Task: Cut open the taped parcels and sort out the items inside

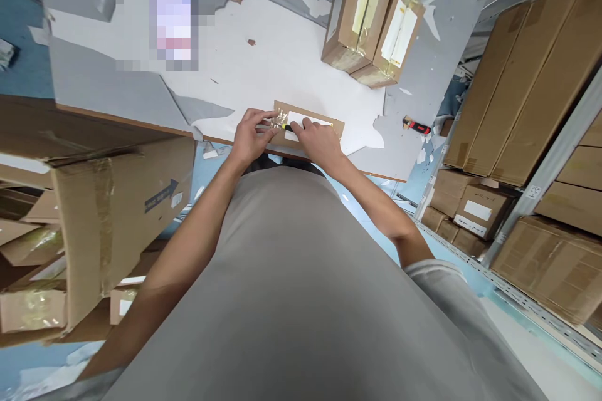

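Observation:
A small flat cardboard box (338,130) lies near the front edge of the table, with a white label on top and shiny clear tape at its left end. My left hand (253,138) grips that taped end, fingers bent and thumb at the near side. Resting over the label, my right hand (323,145) is closed around a slim black tool (288,128) with a yellow-green tip. The tip points left toward the tape. Most of the tool is hidden under my fingers, so its kind is unclear.
Two taped cardboard boxes (360,19) stand at the back right. A red-and-black utility knife (417,126) lies at the table's right. An open carton (126,219) holding several boxes is on the left. Shelving (531,194) with several cartons lines the right. Torn paper scraps lie about.

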Motion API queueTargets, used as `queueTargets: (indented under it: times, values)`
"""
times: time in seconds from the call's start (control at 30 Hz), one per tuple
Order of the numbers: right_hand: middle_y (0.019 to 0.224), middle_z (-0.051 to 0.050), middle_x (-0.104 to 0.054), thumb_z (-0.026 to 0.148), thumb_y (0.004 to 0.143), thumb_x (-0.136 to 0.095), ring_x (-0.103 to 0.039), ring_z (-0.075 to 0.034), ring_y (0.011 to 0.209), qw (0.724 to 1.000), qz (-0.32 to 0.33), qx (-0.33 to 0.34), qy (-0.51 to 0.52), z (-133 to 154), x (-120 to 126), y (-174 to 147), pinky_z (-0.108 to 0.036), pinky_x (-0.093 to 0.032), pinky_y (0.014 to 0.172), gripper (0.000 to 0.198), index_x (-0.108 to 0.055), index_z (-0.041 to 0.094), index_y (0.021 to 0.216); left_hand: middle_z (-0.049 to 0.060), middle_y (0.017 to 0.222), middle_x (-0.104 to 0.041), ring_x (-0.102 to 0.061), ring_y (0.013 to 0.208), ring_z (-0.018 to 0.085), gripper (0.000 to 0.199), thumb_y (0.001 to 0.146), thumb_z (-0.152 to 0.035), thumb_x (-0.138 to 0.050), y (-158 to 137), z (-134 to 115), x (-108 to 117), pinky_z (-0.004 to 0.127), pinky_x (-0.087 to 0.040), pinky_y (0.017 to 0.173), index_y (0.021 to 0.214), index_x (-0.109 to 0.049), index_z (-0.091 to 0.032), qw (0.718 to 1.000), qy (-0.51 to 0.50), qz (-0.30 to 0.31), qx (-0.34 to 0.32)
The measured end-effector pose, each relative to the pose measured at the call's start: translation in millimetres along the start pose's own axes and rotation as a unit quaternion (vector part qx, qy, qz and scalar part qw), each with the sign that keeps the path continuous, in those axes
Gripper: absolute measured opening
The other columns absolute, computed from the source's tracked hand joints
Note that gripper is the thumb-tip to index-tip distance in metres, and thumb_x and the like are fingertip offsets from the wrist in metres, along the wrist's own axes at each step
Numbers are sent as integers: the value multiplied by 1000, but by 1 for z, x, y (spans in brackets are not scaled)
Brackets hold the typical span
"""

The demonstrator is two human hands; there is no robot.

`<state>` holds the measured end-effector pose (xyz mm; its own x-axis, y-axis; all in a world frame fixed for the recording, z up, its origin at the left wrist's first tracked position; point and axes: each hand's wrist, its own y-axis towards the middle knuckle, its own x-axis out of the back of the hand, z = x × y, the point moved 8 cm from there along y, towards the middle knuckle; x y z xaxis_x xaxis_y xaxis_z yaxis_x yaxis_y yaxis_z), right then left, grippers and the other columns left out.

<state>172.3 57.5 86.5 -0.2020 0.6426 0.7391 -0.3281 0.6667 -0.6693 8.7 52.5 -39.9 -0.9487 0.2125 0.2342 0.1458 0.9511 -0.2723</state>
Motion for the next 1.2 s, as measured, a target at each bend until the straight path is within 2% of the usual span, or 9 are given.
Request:
queueTargets:
  times: [0.1,0.2,0.37,0.57,0.8,0.97,1.1,1.17,1.2]
  values:
    - [144,-20,-76,5,122,-30,-75,-24,123,1000,-27,-3,2,5,4,-3,-35,-49,96,51,-63,10,160,15,141,-70,-78,116,27,57,100,-62,-79,-1,0,1,44,-71,102,143,-81,-25,1000,-2,-7,-4]
    - [141,-23,-76,3,119,-34,-76,-27,124,1000,-17,-5,-2,-3,2,-9,-35,-52,96,49,-67,9,155,14,140,-71,-78,115,28,56,98,-59,-79,-3,0,2,45,-70,103,143,-81,-24,1000,-3,-14,4]
    - [144,-24,-75,-5,108,-41,-78,-30,122,997,48,-47,-40,-54,-15,-39,-37,-55,90,56,-68,13,154,13,140,-73,-78,115,28,52,95,-52,-82,-6,3,3,45,-69,104,140,-83,-26,999,-6,-35,20]
    - [139,-22,-75,-2,112,-42,-77,-27,119,991,70,-89,-68,-104,-35,-81,-33,-46,81,52,-62,15,157,13,138,-75,-78,114,27,52,91,-46,-81,-7,2,2,43,-70,103,138,-85,-25,998,4,-52,29]
    - [139,-19,-76,-3,112,-42,-77,-27,120,991,66,-101,-49,-124,-44,-90,-33,-45,81,53,-66,18,155,13,140,-75,-78,115,27,51,92,-51,-84,-7,1,5,41,-71,100,137,-84,-26,997,28,-61,37]
    - [138,-19,-76,-2,112,-45,-76,-28,118,997,23,-75,-30,-152,-62,-85,-34,-47,85,52,-68,18,154,13,139,-75,-79,115,27,51,92,-52,-84,-5,1,7,41,-71,101,136,-84,-27,997,42,-57,25]
    - [140,-17,-77,24,123,-42,-76,-29,118,991,-65,-14,120,-171,-88,-86,-36,-54,90,43,-66,22,159,12,143,-75,-80,121,28,53,93,-54,-83,-4,14,22,42,-71,105,138,-82,-26,995,44,-76,43]
    - [143,-16,-78,38,125,-37,-77,-28,120,953,-149,-15,264,-177,-102,-85,-37,-59,97,47,-63,22,160,13,147,-75,-78,130,31,56,95,-56,-81,-5,23,37,45,-70,110,141,-80,-26,993,47,-95,56]
    - [143,-16,-78,46,125,-35,-78,-27,120,919,-190,-30,344,-180,-111,-82,-37,-61,101,50,-63,22,159,13,149,-76,-76,134,32,57,96,-57,-80,-5,27,44,46,-69,113,143,-79,-25,992,49,-104,60]
